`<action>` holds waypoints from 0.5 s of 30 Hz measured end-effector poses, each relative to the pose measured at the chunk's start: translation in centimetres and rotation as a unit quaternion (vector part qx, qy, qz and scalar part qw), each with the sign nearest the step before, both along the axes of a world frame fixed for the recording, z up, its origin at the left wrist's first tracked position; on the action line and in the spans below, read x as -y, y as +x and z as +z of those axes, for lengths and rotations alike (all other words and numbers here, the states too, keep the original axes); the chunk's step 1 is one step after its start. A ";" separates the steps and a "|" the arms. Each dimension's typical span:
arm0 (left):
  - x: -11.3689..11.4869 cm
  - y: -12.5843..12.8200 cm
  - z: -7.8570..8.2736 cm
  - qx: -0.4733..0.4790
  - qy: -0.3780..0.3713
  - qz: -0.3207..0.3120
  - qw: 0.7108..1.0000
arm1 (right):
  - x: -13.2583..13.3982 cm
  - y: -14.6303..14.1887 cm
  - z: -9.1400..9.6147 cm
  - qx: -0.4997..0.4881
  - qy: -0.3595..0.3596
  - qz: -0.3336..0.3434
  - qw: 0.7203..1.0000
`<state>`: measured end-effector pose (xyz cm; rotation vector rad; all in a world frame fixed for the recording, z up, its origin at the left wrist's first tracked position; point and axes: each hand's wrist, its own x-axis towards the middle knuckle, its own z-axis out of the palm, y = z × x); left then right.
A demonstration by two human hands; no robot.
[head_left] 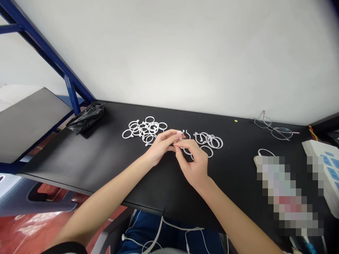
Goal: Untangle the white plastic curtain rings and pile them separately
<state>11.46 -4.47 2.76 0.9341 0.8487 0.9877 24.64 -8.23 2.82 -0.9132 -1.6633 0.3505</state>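
My left hand (164, 144) and my right hand (195, 160) meet above the black tabletop, fingers pinched together. Between them is a thin white plastic ring (188, 135) with an open gap; the fingers hide part of it. A small whitish piece (179, 133) shows at my left fingertips. Beyond my left hand lies a loose pile of similar white rings (149, 129), several with small knobs at their ends. Right of my hands sits a smaller group of white rings (208, 139), and a single ring (207, 151) lies nearer my right hand.
A crumpled black plastic bag (87, 118) lies at the desk's left end. Eyeglasses (275, 128), a blurred phone-like object (286, 194) and a white box with blue keys (327, 165) are on the right. The wall (185, 63) stands behind the desk (111, 155).
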 end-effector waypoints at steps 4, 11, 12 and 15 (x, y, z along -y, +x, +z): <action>0.0 0.1 -0.1 0.010 0.007 -0.008 1.000 | 0.0 0.0 -0.1 -0.002 -0.001 0.005 1.000; 0.0 0.0 -0.4 -0.001 -0.005 -0.025 1.000 | 0.0 0.1 -0.2 -0.003 0.004 0.005 1.000; 0.0 0.0 -0.4 0.000 -0.006 -0.027 1.000 | 0.0 0.1 -0.2 -0.002 0.003 0.002 1.000; 0.0 0.0 -0.5 0.004 -0.005 -0.030 1.000 | 0.1 0.1 -0.3 -0.003 -0.012 -0.006 1.000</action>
